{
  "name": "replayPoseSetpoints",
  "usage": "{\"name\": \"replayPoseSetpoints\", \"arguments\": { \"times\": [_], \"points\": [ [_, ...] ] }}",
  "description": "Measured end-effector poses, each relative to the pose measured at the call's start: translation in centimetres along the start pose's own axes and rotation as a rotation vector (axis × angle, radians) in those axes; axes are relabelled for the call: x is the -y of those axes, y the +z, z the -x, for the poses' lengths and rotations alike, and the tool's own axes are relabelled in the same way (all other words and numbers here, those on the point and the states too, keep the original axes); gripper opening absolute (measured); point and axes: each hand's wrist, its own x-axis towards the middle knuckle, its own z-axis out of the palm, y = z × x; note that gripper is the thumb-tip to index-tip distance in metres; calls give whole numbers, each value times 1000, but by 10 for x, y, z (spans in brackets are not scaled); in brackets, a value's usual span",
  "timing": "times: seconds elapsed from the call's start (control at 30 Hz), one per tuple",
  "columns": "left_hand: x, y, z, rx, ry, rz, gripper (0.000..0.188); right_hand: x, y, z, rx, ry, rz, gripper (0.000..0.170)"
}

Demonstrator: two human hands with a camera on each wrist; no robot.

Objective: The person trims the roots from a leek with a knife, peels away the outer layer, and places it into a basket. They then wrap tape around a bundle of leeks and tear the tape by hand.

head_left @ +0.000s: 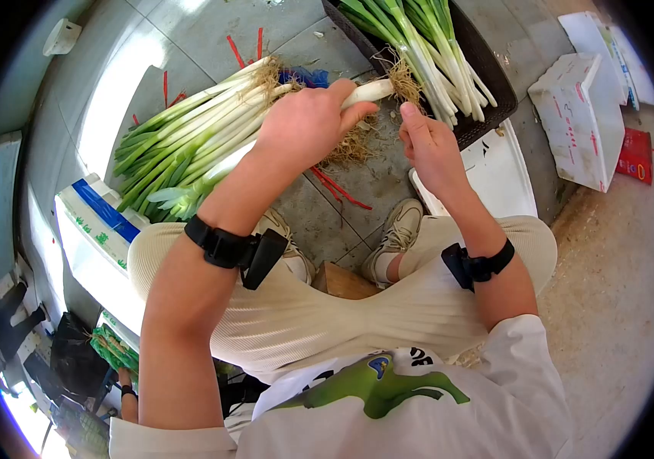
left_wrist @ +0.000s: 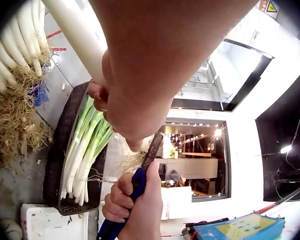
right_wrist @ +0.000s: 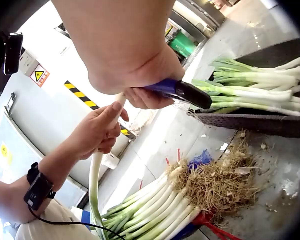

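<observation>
My left hand (head_left: 304, 115) grips a thick green onion (head_left: 369, 92) by its white stalk, roots pointing right. In the right wrist view its stalk (right_wrist: 94, 177) runs down below the left hand (right_wrist: 97, 131) to green leaves. My right hand (head_left: 436, 151) is close to the root end, its thumb up. The left wrist view shows this right hand (left_wrist: 140, 206) curled round the blue handle (left_wrist: 138, 184) of a knife, whose dark, stained blade (left_wrist: 152, 151) points up near the roots. From the head camera the knife is hidden behind the hand.
A pile of untrimmed green onions (head_left: 197, 126) lies on the tiled floor at left, with loose roots (head_left: 354, 145) and red ties (head_left: 335, 187) nearby. Whiter, cleaner onions (head_left: 438, 57) lie in a dark basket (head_left: 495, 73). A white lid (head_left: 499, 172) and foam box (head_left: 579, 122) stand right.
</observation>
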Motion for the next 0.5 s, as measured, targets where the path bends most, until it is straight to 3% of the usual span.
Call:
{"name": "replayPoseSetpoints", "arguments": {
  "times": [0.07, 0.27, 0.37, 0.5],
  "points": [
    [0, 1, 0, 10, -24, 22, 46, 2, 0, 1, -36, 19, 37, 63],
    [-1, -2, 3, 7, -34, 36, 45, -3, 6, 1, -68, -47, 106, 65],
    [0, 1, 2, 9, -41, 43, 43, -4, 6, 1, -41, 41, 99, 65],
    [0, 3, 1, -10, -23, 38, 41, -6, 6, 1, -32, 3, 85, 66]
  ]
}}
